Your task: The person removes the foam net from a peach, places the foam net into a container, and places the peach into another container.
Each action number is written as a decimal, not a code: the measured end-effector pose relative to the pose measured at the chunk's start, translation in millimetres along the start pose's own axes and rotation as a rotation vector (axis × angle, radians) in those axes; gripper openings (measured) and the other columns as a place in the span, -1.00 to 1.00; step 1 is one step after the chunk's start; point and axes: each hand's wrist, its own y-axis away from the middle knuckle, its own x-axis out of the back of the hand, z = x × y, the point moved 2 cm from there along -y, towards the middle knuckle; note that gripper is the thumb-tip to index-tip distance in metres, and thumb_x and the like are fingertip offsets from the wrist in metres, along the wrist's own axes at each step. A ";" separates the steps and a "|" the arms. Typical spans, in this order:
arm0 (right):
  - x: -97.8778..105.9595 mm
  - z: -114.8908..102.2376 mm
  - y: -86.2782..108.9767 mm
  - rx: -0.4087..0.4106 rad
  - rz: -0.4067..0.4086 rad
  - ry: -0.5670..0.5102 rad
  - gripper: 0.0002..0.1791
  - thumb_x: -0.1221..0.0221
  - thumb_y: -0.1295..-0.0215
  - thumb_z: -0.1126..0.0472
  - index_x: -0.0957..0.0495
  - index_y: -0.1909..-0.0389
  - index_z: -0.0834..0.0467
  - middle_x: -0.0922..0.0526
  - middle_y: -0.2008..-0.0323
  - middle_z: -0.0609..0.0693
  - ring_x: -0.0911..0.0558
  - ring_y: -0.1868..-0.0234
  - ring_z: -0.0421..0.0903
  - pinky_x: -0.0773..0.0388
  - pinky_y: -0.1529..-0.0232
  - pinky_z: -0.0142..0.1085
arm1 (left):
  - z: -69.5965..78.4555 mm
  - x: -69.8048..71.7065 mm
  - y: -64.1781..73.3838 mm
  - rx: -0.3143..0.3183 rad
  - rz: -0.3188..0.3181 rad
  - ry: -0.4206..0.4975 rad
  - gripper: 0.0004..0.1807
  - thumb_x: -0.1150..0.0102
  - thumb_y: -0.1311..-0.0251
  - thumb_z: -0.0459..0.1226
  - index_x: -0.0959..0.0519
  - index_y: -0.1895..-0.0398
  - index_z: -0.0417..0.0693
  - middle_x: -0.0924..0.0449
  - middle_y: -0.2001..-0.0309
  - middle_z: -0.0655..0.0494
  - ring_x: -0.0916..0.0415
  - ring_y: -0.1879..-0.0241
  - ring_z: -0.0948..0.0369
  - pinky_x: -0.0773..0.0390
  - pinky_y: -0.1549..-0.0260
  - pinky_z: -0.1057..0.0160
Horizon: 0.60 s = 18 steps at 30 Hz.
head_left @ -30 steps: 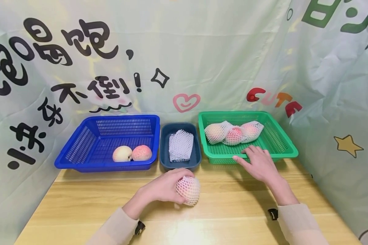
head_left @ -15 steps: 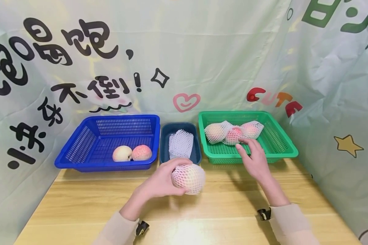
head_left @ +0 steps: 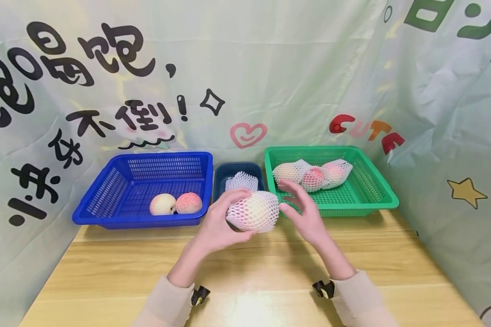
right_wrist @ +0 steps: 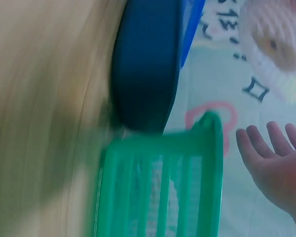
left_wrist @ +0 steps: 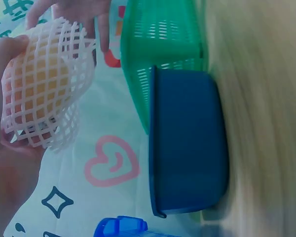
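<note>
My left hand (head_left: 218, 225) grips a peach (head_left: 254, 211) wrapped in a white foam net sleeve, held up in front of the small dark blue bin. In the left wrist view, the net (left_wrist: 44, 81) is stretched round the peach, with the thumb along one side. Close to the peach's right side, my right hand (head_left: 304, 213) is held with fingers spread and nothing in it. The right wrist view shows that hand (right_wrist: 281, 173) apart from the netted peach (right_wrist: 276, 44). Further foam net sleeves (head_left: 242, 180) lie in the dark blue bin (head_left: 221, 172), partly hidden behind the held peach.
At left stands a blue basket (head_left: 143, 222) with two bare peaches (head_left: 176, 204). A green basket (head_left: 372, 200) at right holds three netted peaches (head_left: 313, 177). Behind them hangs a printed cloth (head_left: 303, 91). The wooden table (head_left: 245, 281) extends in front.
My left hand has lifted the netted peach up from near the table and turned it. My right hand has moved left, from the green basket to beside the peach.
</note>
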 end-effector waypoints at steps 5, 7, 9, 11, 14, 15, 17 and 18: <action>-27.5 -3.8 -5.9 0.003 -0.084 -0.201 -0.34 -0.16 -0.50 0.27 -0.21 -0.52 0.37 -0.31 -0.49 0.33 -0.45 -0.42 -0.11 -0.45 -0.33 -0.33 | 1.5 4.2 -4.2 -0.057 0.090 0.023 -0.09 -0.74 0.35 -0.38 -0.52 -0.24 -0.09 -0.55 -0.27 -0.01 -0.48 -0.32 0.02 -0.45 -0.34 0.10; -36.5 -4.1 -8.2 -0.016 -0.113 -0.249 -0.28 -0.18 -0.52 0.15 -0.17 -0.54 0.36 -0.29 -0.51 0.30 -0.43 -0.42 -0.11 -0.44 -0.34 -0.33 | 1.7 6.0 -4.7 -0.076 0.116 0.027 -0.09 -0.74 0.37 -0.40 -0.52 -0.23 -0.11 -0.56 -0.26 -0.04 -0.48 -0.31 0.00 -0.45 -0.34 0.11; -43.7 -4.4 -9.9 -0.050 -0.126 -0.281 -0.24 -0.20 -0.50 0.11 -0.15 -0.55 0.35 -0.29 -0.50 0.32 -0.44 -0.41 -0.13 -0.44 -0.34 -0.33 | 1.8 7.4 -5.6 -0.090 0.134 0.028 -0.09 -0.74 0.38 -0.40 -0.52 -0.22 -0.12 -0.56 -0.25 -0.05 -0.49 -0.30 -0.01 -0.45 -0.33 0.11; -48.9 -4.4 -10.6 -0.098 -0.125 -0.300 -0.20 -0.24 -0.45 0.10 -0.15 -0.55 0.33 -0.31 -0.47 0.33 -0.48 -0.35 -0.15 -0.48 -0.30 -0.33 | 0.8 8.3 -6.2 -0.096 0.141 0.024 -0.09 -0.74 0.38 -0.41 -0.52 -0.21 -0.13 -0.56 -0.25 -0.06 -0.48 -0.31 -0.01 -0.45 -0.33 0.12; -54.0 -3.8 -10.3 -0.157 -0.108 -0.306 -0.19 -0.29 -0.38 0.16 -0.18 -0.54 0.33 -0.36 -0.41 0.36 -0.54 -0.25 -0.16 -0.53 -0.23 -0.35 | -1.7 9.2 -5.5 -0.093 0.141 0.013 -0.08 -0.74 0.38 -0.40 -0.51 -0.23 -0.12 -0.55 -0.26 -0.05 -0.48 -0.31 0.00 -0.45 -0.33 0.14; -55.2 -3.3 -10.0 -0.172 -0.102 -0.308 -0.19 -0.30 -0.37 0.18 -0.19 -0.53 0.33 -0.38 -0.39 0.36 -0.55 -0.22 -0.16 -0.53 -0.22 -0.36 | -2.8 9.5 -5.0 -0.092 0.141 0.013 -0.08 -0.74 0.37 -0.40 -0.51 -0.23 -0.12 -0.55 -0.26 -0.05 -0.48 -0.31 0.00 -0.45 -0.32 0.14; -57.4 -2.2 -9.8 -0.194 -0.094 -0.319 -0.20 -0.30 -0.34 0.22 -0.21 -0.51 0.34 -0.40 -0.36 0.36 -0.57 -0.19 -0.16 -0.55 -0.20 -0.36 | -5.1 10.3 -3.7 -0.089 0.143 0.011 -0.08 -0.73 0.36 -0.40 -0.52 -0.25 -0.12 -0.55 -0.26 -0.05 -0.49 -0.30 0.00 -0.45 -0.32 0.16; -58.5 -1.5 -10.1 -0.197 -0.090 -0.319 -0.22 -0.29 -0.33 0.24 -0.23 -0.50 0.35 -0.42 -0.34 0.35 -0.58 -0.17 -0.16 -0.56 -0.18 -0.36 | -6.2 10.7 -3.3 -0.089 0.145 0.012 -0.08 -0.73 0.36 -0.40 -0.52 -0.25 -0.12 -0.55 -0.26 -0.06 -0.49 -0.29 0.00 -0.44 -0.32 0.16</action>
